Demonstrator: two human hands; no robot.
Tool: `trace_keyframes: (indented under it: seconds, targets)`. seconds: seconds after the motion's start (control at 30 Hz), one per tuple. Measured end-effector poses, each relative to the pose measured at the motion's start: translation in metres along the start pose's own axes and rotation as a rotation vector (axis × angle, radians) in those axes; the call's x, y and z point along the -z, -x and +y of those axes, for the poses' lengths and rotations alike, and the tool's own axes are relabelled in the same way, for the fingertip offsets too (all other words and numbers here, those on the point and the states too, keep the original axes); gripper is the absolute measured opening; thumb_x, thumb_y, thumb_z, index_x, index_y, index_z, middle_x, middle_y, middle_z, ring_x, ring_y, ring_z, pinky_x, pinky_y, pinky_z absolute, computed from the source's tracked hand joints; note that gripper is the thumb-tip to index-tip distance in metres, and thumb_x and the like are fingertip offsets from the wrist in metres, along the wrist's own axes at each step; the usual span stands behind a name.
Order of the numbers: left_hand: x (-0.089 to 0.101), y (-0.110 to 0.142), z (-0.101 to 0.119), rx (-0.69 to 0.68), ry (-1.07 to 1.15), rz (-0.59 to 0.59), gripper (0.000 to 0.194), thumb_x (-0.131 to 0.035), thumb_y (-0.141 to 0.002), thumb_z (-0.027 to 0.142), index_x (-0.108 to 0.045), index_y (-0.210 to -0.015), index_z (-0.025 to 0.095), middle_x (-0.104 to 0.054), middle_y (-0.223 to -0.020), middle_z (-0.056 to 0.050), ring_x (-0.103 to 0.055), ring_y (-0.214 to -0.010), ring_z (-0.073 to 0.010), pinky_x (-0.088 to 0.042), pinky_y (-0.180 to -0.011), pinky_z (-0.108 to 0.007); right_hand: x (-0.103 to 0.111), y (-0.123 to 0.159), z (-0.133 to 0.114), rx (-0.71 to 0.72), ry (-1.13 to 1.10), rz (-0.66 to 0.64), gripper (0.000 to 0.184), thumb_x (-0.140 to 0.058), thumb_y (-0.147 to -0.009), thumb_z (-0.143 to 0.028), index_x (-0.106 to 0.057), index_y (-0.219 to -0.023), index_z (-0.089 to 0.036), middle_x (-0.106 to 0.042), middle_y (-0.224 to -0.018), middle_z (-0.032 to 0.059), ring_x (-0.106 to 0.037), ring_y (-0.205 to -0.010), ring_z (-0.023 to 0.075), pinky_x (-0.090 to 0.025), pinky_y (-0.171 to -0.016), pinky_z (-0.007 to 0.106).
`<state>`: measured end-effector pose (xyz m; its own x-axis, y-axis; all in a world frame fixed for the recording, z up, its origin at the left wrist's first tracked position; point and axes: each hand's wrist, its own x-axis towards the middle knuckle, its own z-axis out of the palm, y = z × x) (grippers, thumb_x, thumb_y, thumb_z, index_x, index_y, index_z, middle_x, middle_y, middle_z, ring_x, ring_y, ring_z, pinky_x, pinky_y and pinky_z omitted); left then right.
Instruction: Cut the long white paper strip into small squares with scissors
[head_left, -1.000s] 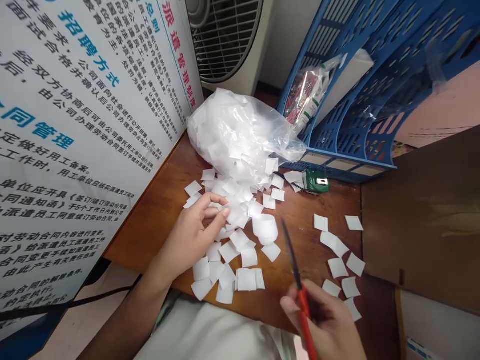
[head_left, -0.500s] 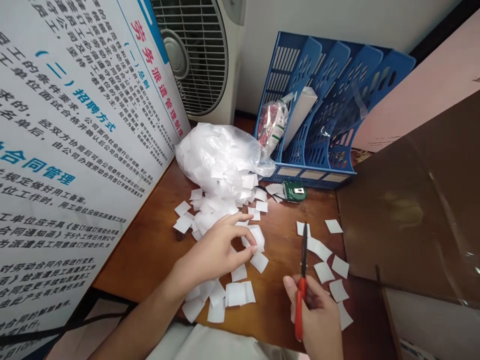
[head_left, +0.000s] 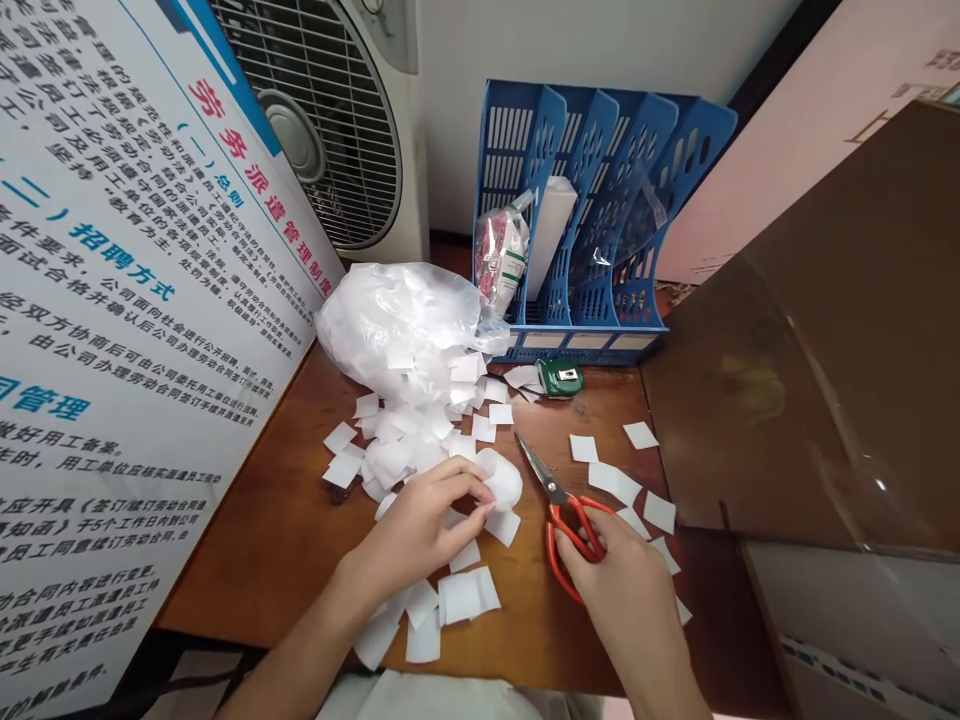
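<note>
My left hand (head_left: 431,515) is closed in a pinch on the edge of a curved white sheet piece (head_left: 504,478), paper or thin cloth. Red-handled scissors (head_left: 553,490) are in my right hand (head_left: 626,575), fingers through the loops; the blades look closed and point up and left toward the curved piece, without touching it. Small white squares (head_left: 469,594) lie under and in front of my left hand. More squares (head_left: 660,512) are scattered beside my right hand, which covers part of some. A heap of white pieces (head_left: 397,440) spills from a clear plastic bag (head_left: 397,310).
Behind the heap stands a blue file rack (head_left: 600,342) holding a plastic packet (head_left: 501,262). A green tape measure (head_left: 561,377) sits in front of it. A box fan (head_left: 330,130) and a printed board (head_left: 150,330) bound the left; a brown panel (head_left: 795,400) bounds the right.
The scissors have swung from upright to pointing left, showing both loops, and moved nearer the left hand. The left hand now pinches the curved white piece. The view has shifted slightly.
</note>
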<state>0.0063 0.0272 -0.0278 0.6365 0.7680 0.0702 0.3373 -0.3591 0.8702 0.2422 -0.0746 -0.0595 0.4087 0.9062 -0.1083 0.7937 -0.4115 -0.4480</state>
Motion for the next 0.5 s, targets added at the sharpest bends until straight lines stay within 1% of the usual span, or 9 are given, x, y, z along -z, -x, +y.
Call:
trace_keyframes:
  seconds: [0.07,0.13,0.2,0.23,0.27,0.3,0.37,0.43,0.5]
  targets:
    - [0.000,0.002,-0.002,-0.007,0.010,-0.012,0.011,-0.059,-0.095,0.014,-0.068,-0.098,0.020,-0.065,-0.110,-0.004,-0.064,-0.098,-0.0151,-0.050,-0.084,-0.026,0.004,-0.001,-0.004,0.051,0.060,0.053,0.024,-0.064,-0.085,-0.040,-0.073,-0.101,-0.025,-0.075,-0.101,0.0031,-0.072,-0.084,0.0261,-0.054,-0.067,0.036]
    - [0.000,0.004,-0.002,-0.015,0.008,-0.023,0.013,-0.059,-0.095,0.012,-0.068,-0.099,0.020,-0.064,-0.111,-0.004,-0.064,-0.099,-0.0150,-0.050,-0.087,-0.027,0.010,0.000,-0.014,0.141,0.097,0.164,0.020,-0.063,-0.088,-0.040,-0.073,-0.097,-0.025,-0.075,-0.097,0.0033,-0.070,-0.083,0.0264,-0.052,-0.068,0.038]
    - [0.001,0.005,-0.001,-0.039,-0.004,-0.028,0.014,-0.059,-0.095,0.012,-0.068,-0.101,0.021,-0.064,-0.112,-0.005,-0.064,-0.103,-0.0151,-0.050,-0.090,-0.027,0.016,0.001,-0.027,0.274,0.047,0.279,0.020,-0.063,-0.091,-0.040,-0.073,-0.099,-0.024,-0.073,-0.099,0.0045,-0.068,-0.089,0.0259,-0.053,-0.078,0.041]
    - [0.001,0.005,0.001,-0.059,-0.010,-0.032,0.015,-0.059,-0.095,0.011,-0.068,-0.101,0.021,-0.064,-0.113,-0.005,-0.064,-0.104,-0.0151,-0.050,-0.091,-0.027,0.018,0.002,-0.034,0.339,-0.013,0.300,0.022,-0.063,-0.092,-0.039,-0.072,-0.105,-0.023,-0.072,-0.105,0.0056,-0.066,-0.096,0.0256,-0.052,-0.086,0.041]
    - [0.000,0.005,0.002,-0.084,-0.016,-0.040,0.016,-0.058,-0.096,0.011,-0.068,-0.102,0.021,-0.064,-0.114,-0.005,-0.064,-0.106,-0.0150,-0.050,-0.092,-0.026,0.020,0.001,-0.041,0.395,-0.083,0.275,0.028,-0.064,-0.092,-0.038,-0.070,-0.115,-0.023,-0.070,-0.114,0.0066,-0.065,-0.105,0.0250,-0.051,-0.093,0.040]
    - [0.000,0.006,0.003,-0.114,-0.022,-0.045,0.016,-0.058,-0.096,0.011,-0.068,-0.103,0.021,-0.064,-0.114,-0.006,-0.065,-0.106,-0.0149,-0.050,-0.093,-0.026,0.021,0.000,-0.047,0.438,-0.155,0.210,0.035,-0.064,-0.093,-0.036,-0.066,-0.125,-0.024,-0.067,-0.123,0.0068,-0.063,-0.113,0.0241,-0.050,-0.098,0.038]
    - [-0.001,0.006,0.003,-0.177,-0.036,-0.035,0.017,-0.058,-0.095,0.009,-0.068,-0.104,0.020,-0.065,-0.114,-0.007,-0.065,-0.106,-0.0148,-0.051,-0.093,-0.025,0.021,-0.003,-0.056,0.482,-0.295,0.029,0.042,-0.064,-0.093,-0.033,-0.061,-0.135,-0.028,-0.062,-0.134,0.0042,-0.059,-0.122,0.0209,-0.049,-0.103,0.033]
    - [-0.002,0.006,0.001,-0.243,-0.058,0.011,0.018,-0.060,-0.092,0.007,-0.067,-0.103,0.019,-0.066,-0.112,-0.008,-0.066,-0.106,-0.0154,-0.052,-0.094,-0.025,0.020,-0.009,-0.058,0.460,-0.426,-0.084,0.037,-0.062,-0.095,-0.030,-0.063,-0.132,-0.031,-0.065,-0.130,0.0002,-0.061,-0.119,0.0167,-0.049,-0.101,0.027]
    - [-0.004,0.005,-0.002,-0.306,-0.085,0.062,0.018,-0.062,-0.088,0.005,-0.067,-0.100,0.019,-0.067,-0.109,-0.007,-0.067,-0.104,-0.0166,-0.052,-0.098,-0.029,0.018,-0.015,-0.056,0.388,-0.519,-0.068,0.029,-0.059,-0.098,-0.030,-0.066,-0.125,-0.032,-0.070,-0.120,-0.0023,-0.065,-0.109,0.0136,-0.050,-0.094,0.023]
